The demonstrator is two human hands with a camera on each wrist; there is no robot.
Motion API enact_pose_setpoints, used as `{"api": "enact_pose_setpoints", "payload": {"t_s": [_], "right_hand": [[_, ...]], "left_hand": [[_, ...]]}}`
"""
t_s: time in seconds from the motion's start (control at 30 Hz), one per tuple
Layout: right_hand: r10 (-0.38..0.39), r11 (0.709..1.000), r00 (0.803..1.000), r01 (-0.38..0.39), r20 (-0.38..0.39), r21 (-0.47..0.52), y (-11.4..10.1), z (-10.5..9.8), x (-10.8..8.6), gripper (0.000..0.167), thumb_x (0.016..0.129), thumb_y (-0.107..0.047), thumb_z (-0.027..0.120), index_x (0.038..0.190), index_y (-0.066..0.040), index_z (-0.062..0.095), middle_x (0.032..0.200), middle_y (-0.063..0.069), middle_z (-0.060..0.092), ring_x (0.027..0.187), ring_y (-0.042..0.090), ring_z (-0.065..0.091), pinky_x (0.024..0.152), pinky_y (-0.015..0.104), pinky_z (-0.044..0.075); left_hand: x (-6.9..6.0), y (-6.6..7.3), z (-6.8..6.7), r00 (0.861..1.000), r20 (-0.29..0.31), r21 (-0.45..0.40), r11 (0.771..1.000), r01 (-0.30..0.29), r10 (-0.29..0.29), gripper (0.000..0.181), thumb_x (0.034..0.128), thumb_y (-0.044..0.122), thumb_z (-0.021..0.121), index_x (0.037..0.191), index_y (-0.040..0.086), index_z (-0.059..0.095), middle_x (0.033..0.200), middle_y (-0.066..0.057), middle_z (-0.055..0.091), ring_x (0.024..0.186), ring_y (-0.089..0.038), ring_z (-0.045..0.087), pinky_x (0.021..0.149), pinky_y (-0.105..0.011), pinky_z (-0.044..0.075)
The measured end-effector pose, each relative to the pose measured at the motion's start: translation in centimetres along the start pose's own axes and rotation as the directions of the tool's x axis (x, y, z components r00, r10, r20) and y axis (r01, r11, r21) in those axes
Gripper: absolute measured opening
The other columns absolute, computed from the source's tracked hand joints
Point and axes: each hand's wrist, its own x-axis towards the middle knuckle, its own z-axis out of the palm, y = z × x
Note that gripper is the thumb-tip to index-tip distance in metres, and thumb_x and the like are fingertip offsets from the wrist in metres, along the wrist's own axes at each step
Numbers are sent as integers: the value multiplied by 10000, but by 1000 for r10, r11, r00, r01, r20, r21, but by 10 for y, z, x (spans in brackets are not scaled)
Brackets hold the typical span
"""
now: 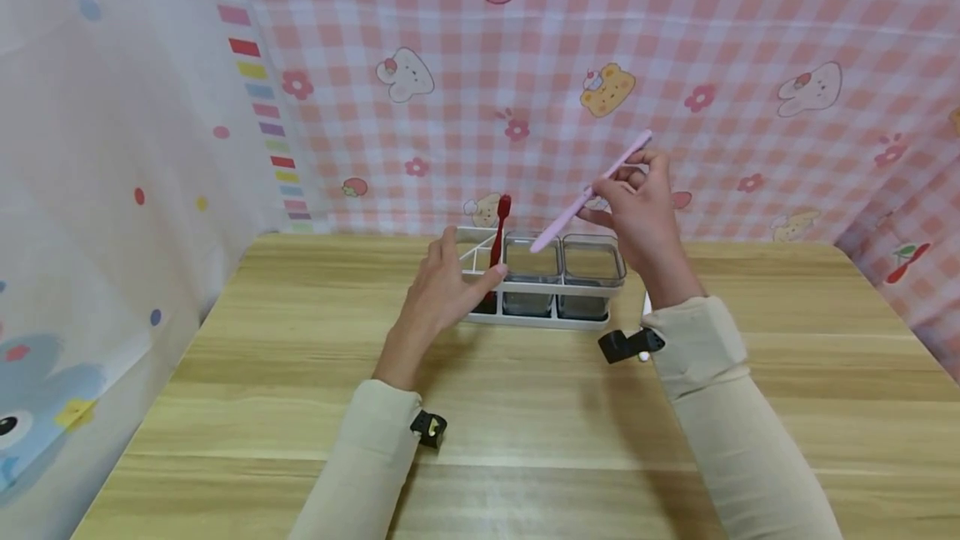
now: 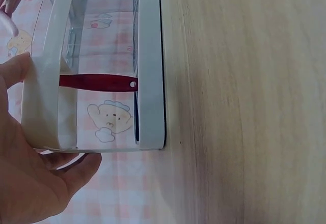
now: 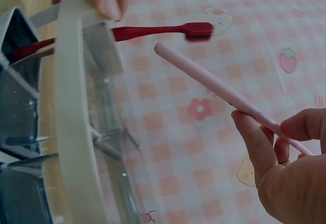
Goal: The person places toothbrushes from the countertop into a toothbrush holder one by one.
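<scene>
The slim pink stick (image 3: 204,76), apparently a toothbrush, is held in the air near the holder (image 1: 540,287), slanted with its thicker end pointing down to the left. It is pinched between thumb and fingers of the right hand (image 1: 641,211), from about its middle towards the thinner upper end, so the thick end is left free. It is judged to be light, stiff plastic, hardly fragile but smooth enough to roll or swivel if held too lightly; a pinch near the middle should balance it best. The holder's left end is gripped by the left hand (image 1: 442,290), thumb at the rim and fingers round the end, close to the upright red toothbrush (image 1: 498,232). Because the holder looks light, it could be nudged along the surface (image 1: 525,440) unless steadied; whether its clear cups (image 1: 584,307) are glass or plastic cannot be told.
</scene>
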Motion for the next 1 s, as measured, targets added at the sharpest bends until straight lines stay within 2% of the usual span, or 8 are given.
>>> {"api": "enact_pose_setpoints", "payload": {"t_s": [0.17,0.43,0.57,0.87,1.0], "right_hand": [[-24,998,999,25,33,-49,6,10,0,366,961,78,536,1118,-127,277,1000,119,418,914,244,548,731,342,602],[-69,995,994,75,86,-68,14,23,-1,373,969,75,533,1110,-122,249,1005,110,415,942,243,537,767,389,598],[-66,993,994,75,90,-93,17,27,-4,375,978,71,535,1140,-111,250,1012,108,412,962,247,534,806,437,584],[-64,993,994,73,90,-96,23,34,-5,359,985,83,506,1181,-73,249,1034,112,417,1004,275,551,782,387,596],[-71,989,993,82,94,-123,24,37,-6,380,989,77,517,1221,-50,245,1047,113,415,1005,269,571,793,406,592]], "left_hand": [[0,1,-2,1000,9,-4,1000,-3,3,1060,886,704,592,1628,139,86,1615,-208,245,1414,-418,348,1039,-700,354],[0,1,-2,1000,16,-10,1000,0,0,1046,894,677,604,1625,130,94,1605,-218,251,1394,-419,365,1032,-693,366],[0,2,-3,1000,25,-13,1000,2,-2,1043,896,663,613,1625,131,89,1603,-216,252,1389,-411,366,1030,-688,371],[0,2,-5,999,42,-27,1000,8,-7,1044,901,650,618,1627,134,73,1610,-203,238,1403,-405,352,1047,-678,360],[0,3,-6,999,48,-30,999,10,-8,1046,903,645,622,1629,138,65,1616,-201,230,1417,-406,338,1058,-678,347]]}}
